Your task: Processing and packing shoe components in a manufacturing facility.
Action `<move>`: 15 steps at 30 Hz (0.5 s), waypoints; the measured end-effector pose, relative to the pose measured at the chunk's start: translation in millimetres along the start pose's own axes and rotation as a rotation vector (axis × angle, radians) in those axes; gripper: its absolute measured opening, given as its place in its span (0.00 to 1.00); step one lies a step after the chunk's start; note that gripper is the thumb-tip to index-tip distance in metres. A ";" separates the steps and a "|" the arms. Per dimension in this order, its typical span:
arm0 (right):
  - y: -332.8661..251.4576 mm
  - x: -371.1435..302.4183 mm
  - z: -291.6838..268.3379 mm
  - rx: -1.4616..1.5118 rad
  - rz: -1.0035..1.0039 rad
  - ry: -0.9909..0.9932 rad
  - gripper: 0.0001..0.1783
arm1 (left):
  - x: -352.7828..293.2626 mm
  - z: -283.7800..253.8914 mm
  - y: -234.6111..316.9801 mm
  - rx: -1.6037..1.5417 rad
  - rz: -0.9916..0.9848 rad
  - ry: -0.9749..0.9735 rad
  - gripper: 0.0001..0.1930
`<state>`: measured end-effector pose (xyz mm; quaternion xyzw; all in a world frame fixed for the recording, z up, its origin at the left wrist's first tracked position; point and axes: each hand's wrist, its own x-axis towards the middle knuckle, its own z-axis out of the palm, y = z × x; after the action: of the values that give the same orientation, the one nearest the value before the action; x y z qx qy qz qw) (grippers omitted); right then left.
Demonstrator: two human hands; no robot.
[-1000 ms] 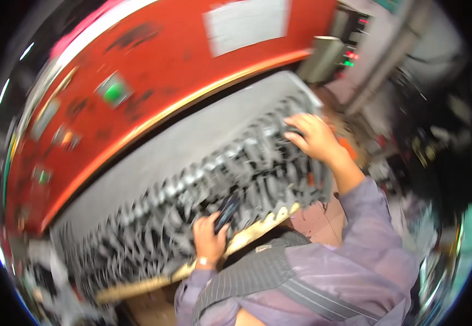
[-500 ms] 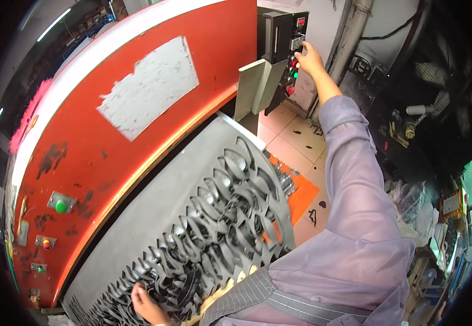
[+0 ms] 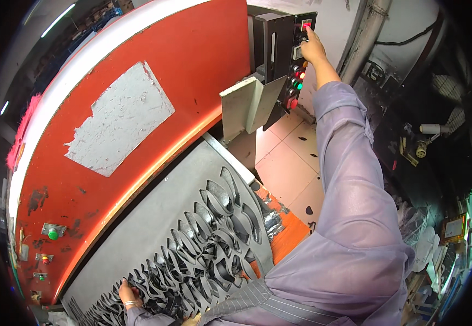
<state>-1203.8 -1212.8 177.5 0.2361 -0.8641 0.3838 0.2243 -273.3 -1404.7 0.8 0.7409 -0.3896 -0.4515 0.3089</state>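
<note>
My right hand (image 3: 313, 50) reaches up to a black control panel (image 3: 295, 60). Its index finger is stretched out to a small red-lit display (image 3: 306, 24), and it holds nothing. Down at the lower left, my left hand (image 3: 128, 293) lies over a grey sheet (image 3: 154, 217) along its cut part. How its fingers are set is too small and partly hidden to make out. Rows of curved cut-out strips (image 3: 208, 239) stand up from the sheet, with dark gaps between them.
A large red machine housing (image 3: 203, 65) with a glowing lower edge rises behind the sheet. Green and red buttons (image 3: 53, 233) sit on its left end. A bent metal plate (image 3: 246, 106) juts out below the panel. Beyond are an orange board (image 3: 290, 233) and tiled floor with scraps (image 3: 284, 163).
My right hand has moved up the panel to the red display. My left hand has shifted slightly left, with more of its sleeve showing. The view has turned a little.
</note>
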 end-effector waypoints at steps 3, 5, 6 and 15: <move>7.4 1.1 -3.3 -0.022 -0.017 -0.037 0.35 | 6.2 3.2 4.4 -0.064 -0.032 0.089 0.12; 9.2 1.8 -8.9 -0.048 -0.031 -0.060 0.34 | 15.3 0.4 1.3 -0.172 -0.001 0.150 0.14; 8.5 2.3 -12.3 -0.070 -0.049 -0.067 0.33 | 21.3 -2.1 -1.6 -0.239 -0.030 0.192 0.14; 29.7 10.2 -17.9 -0.290 -0.274 -0.092 0.32 | 59.6 -13.6 -27.8 -0.658 -0.131 0.149 0.06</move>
<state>-1225.3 -1183.8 177.6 0.3339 -0.8796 0.2101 0.2660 -235.4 -1440.2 -41.7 0.6559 -0.1512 -0.5166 0.5292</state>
